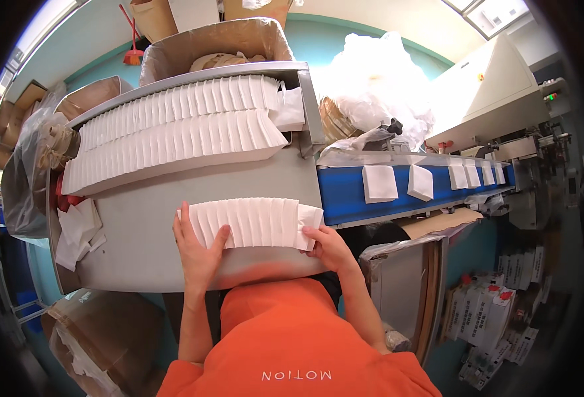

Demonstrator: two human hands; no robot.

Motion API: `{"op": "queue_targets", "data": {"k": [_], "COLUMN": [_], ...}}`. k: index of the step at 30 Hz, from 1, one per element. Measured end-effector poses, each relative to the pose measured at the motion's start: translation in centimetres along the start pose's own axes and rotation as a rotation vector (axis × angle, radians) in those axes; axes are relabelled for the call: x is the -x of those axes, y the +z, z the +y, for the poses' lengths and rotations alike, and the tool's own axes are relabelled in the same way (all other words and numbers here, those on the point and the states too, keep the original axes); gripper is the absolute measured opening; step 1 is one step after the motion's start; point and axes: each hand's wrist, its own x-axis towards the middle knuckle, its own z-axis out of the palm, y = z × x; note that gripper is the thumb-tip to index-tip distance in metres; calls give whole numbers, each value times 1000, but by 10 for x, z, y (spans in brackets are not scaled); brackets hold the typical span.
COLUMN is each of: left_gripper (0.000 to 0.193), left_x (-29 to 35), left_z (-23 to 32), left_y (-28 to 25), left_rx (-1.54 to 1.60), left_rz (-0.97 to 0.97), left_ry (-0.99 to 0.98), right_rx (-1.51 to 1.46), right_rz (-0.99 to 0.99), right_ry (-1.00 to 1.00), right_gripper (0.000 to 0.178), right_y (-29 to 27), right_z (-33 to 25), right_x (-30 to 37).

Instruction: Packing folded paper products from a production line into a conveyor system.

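Observation:
A short row of white folded paper napkins [249, 223] lies along the near edge of the metal table [140, 228]. My left hand [199, 255] grips its left end, thumb on the near side and fingers around the end. At the opposite end, my right hand [334, 250] pinches a napkin bundle [309, 221] that sits slightly askew from the others. Two long rows of the same napkins [173, 142] stand packed side by side at the back of the table. Beside their right end leans a loose bundle [288, 110].
A blue conveyor belt [345, 192] adjoins the table on the right, carrying several spaced napkin bundles [379, 183]. Crumpled white paper [79, 233] lies at the table's left. A large lined carton [219, 43] stands behind; a bagged carton [106, 334] sits below left.

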Motion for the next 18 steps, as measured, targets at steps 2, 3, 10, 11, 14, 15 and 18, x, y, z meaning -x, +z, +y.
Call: {"op": "queue_targets", "data": {"k": [2, 3, 10, 11, 14, 15, 18], "left_gripper": [92, 92, 92, 95, 97, 97, 97], "left_x": [0, 0, 7, 8, 6, 5, 5], "left_z": [3, 4, 17, 19, 16, 13, 12], "left_y": [-2, -2, 10, 11, 11, 11, 11], "left_rx": [7, 16, 24, -28, -80, -79, -48], "left_rz": [-29, -64, -119, -86, -32, -20, -59], "left_ry": [6, 19, 110, 119, 116, 107, 92], "right_rx": [-85, -200, 626, 527, -46, -91, -34], "right_rz": [127, 193, 204, 130, -27, -56, 73], "right_ry": [-121, -180, -471, -434, -101, -31, -71], "right_gripper": [33, 33, 52, 47, 41, 38, 37], "right_y": [-7, -10, 36, 34, 21, 15, -9], "right_z": [7, 4, -7, -5, -4, -6, 3], "right_x": [-1, -1, 4, 0, -2, 3, 1]}}
